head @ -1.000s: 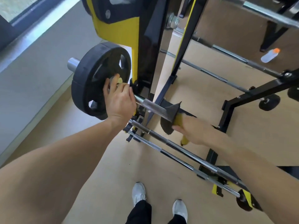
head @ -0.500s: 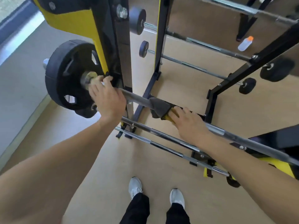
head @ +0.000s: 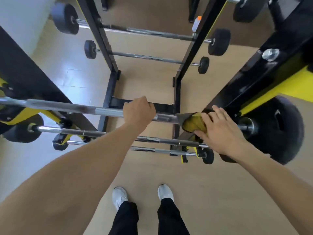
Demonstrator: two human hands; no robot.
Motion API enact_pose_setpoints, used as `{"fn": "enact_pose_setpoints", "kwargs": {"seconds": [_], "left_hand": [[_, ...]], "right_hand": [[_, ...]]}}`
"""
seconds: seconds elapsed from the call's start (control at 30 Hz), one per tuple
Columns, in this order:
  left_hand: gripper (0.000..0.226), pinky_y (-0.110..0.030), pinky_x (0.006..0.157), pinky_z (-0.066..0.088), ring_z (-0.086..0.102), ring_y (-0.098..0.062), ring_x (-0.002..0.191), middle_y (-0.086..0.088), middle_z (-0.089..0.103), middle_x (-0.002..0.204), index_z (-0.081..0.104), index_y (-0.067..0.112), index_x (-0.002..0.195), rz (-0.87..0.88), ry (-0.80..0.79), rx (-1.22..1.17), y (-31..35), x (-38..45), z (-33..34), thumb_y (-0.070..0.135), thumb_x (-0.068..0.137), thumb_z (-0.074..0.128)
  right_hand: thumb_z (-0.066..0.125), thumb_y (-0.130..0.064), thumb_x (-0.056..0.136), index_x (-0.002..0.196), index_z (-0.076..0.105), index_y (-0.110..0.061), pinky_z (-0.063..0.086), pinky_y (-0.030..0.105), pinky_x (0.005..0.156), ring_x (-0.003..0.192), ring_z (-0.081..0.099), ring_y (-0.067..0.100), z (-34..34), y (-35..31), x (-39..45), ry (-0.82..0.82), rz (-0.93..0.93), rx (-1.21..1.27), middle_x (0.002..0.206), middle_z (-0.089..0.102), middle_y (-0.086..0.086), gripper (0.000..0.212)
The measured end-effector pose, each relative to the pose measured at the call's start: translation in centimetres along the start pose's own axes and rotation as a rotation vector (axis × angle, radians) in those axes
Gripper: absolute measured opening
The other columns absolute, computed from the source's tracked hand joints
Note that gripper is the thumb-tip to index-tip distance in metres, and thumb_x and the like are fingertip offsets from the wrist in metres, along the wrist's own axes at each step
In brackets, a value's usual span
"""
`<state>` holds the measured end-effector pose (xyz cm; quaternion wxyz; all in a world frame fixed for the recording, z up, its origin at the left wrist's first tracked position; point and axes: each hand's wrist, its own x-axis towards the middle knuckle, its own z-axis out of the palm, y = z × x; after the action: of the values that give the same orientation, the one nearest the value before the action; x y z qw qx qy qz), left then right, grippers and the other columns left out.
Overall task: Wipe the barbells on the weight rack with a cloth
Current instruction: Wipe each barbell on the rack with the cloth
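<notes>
Black steel uprights of the weight rack (head: 186, 65), trimmed in yellow, fill the frame from centre to right. Across the middle runs the long chrome barbell (head: 81, 108), ending in a big black rubber weight plate (head: 277, 131) at the right edge; slimmer barbells sit on lower pegs. The left hand (head: 138, 112) is wrapped round the bar at frame centre, steadying it. The right hand (head: 220, 131) presses the yellow-and-grey cleaning cloth (head: 193, 123) onto the bar just inside the plate, thumb underneath pinching the cloth, fingers fairly straight on top. Judging by this, the wiping pass along this bar has reached its right end; next the cloth likely needs sliding back leftward or moving to a lower bar.
</notes>
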<state>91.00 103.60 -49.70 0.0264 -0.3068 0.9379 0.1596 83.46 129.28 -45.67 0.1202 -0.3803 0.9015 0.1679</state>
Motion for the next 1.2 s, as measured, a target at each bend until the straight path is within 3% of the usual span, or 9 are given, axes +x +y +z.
{"fn": "enact_pose_setpoints", "kwargs": {"seconds": [0.13, 0.27, 0.37, 0.57, 0.63, 0.7, 0.93, 1.07, 1.2], "left_hand": [[0.035, -0.037, 0.066, 0.048, 0.053, -0.023, 0.057, -0.001, 0.053, 0.06, 0.059, 0.014, 0.076, 0.0, 0.068, 0.138, 0.3, -0.3, 0.8, 0.032, 0.097, 0.037], [0.037, -0.036, 0.068, 0.048, 0.055, -0.021, 0.066, -0.002, 0.057, 0.073, 0.062, 0.014, 0.085, 0.036, -0.095, 0.193, 0.6, 0.1, -0.2, 0.033, 0.1, 0.035], [0.039, -0.034, 0.07, 0.047, 0.06, -0.022, 0.075, -0.004, 0.062, 0.083, 0.062, 0.014, 0.093, 0.065, -0.217, 0.3, -0.1, 1.4, -1.4, 0.04, 0.102, 0.035], [0.039, -0.026, 0.054, 0.041, 0.052, -0.016, 0.057, -0.003, 0.058, 0.065, 0.057, 0.016, 0.069, -0.11, -0.025, 0.043, -3.3, 1.9, -1.3, 0.038, 0.098, 0.042], [0.04, -0.027, 0.055, 0.049, 0.054, -0.017, 0.056, -0.002, 0.057, 0.06, 0.059, 0.015, 0.066, -0.123, -0.018, -0.014, -3.3, 2.1, -1.0, 0.038, 0.095, 0.044], [0.04, -0.025, 0.05, 0.041, 0.048, -0.02, 0.05, -0.004, 0.052, 0.055, 0.055, 0.009, 0.06, -0.163, -0.015, -0.051, -3.2, 2.4, -1.2, 0.032, 0.091, 0.045], [0.034, -0.03, 0.05, 0.045, 0.04, -0.023, 0.046, -0.004, 0.044, 0.05, 0.049, 0.011, 0.055, -0.221, -0.024, -0.077, -2.8, 2.4, -1.5, 0.027, 0.084, 0.045], [0.038, -0.033, 0.053, 0.05, 0.043, -0.021, 0.046, -0.004, 0.049, 0.051, 0.058, 0.007, 0.06, -0.202, -0.028, -0.081, -2.6, 2.3, -1.8, 0.029, 0.087, 0.046], [0.038, -0.029, 0.051, 0.044, 0.046, -0.02, 0.047, -0.005, 0.052, 0.053, 0.056, 0.008, 0.059, -0.198, -0.03, -0.077, -2.7, 2.4, -1.6, 0.029, 0.089, 0.045]], "right_hand": [[0.016, -0.063, 0.1, 0.136, 0.053, -0.016, 0.021, 0.047, 0.121, 0.146, 0.023, 0.031, -0.7, -0.6, 1.3, 0.058, -0.111, 0.225, 0.151, 0.041, 0.01, 0.07], [0.025, -0.047, 0.105, 0.131, 0.049, -0.017, 0.041, 0.043, 0.099, 0.116, 0.05, 0.027, -1.2, -3.7, 4.3, -0.083, -0.169, 0.409, 0.127, 0.055, 0.007, 0.046], [0.029, -0.04, 0.105, 0.134, 0.042, -0.011, 0.038, 0.049, 0.102, 0.114, 0.05, 0.029, -1.5, -8.1, 5.6, -0.035, -0.266, 0.317, 0.128, 0.053, 0.012, 0.042], [0.042, -0.034, 0.105, 0.117, 0.065, -0.014, 0.05, 0.041, 0.093, 0.101, 0.06, 0.02, -1.3, -10.4, 6.5, 0.161, -0.367, 0.823, 0.112, 0.067, 0.003, 0.033], [0.058, -0.026, 0.099, 0.129, 0.061, -0.018, 0.047, 0.037, 0.102, 0.112, 0.06, 0.019, -0.3, -8.4, 6.2, 0.154, -0.336, 0.75, 0.123, 0.067, 0.0, 0.031], [0.067, -0.026, 0.093, 0.136, 0.056, -0.021, 0.044, 0.035, 0.102, 0.116, 0.057, 0.018, -0.2, -6.0, 5.5, 0.091, -0.293, 0.69, 0.128, 0.064, -0.003, 0.045], [0.063, -0.037, 0.087, 0.111, 0.053, -0.025, 0.043, 0.029, 0.076, 0.098, 0.058, 0.016, -2.2, 2.1, 1.7, -0.067, -0.037, 0.382, 0.104, 0.06, -0.007, 0.029], [0.053, -0.036, 0.095, 0.106, 0.039, -0.024, 0.041, 0.037, 0.084, 0.096, 0.055, 0.02, -3.5, -0.5, 3.2, -0.182, -0.082, 0.074, 0.108, 0.056, -0.004, 0.022], [0.06, -0.022, 0.095, 0.119, 0.042, -0.014, 0.043, 0.031, 0.072, 0.085, 0.055, 0.019, -3.0, -5.9, 6.7, -0.244, -0.27, 0.327, 0.112, 0.055, 0.004, 0.032]]}}
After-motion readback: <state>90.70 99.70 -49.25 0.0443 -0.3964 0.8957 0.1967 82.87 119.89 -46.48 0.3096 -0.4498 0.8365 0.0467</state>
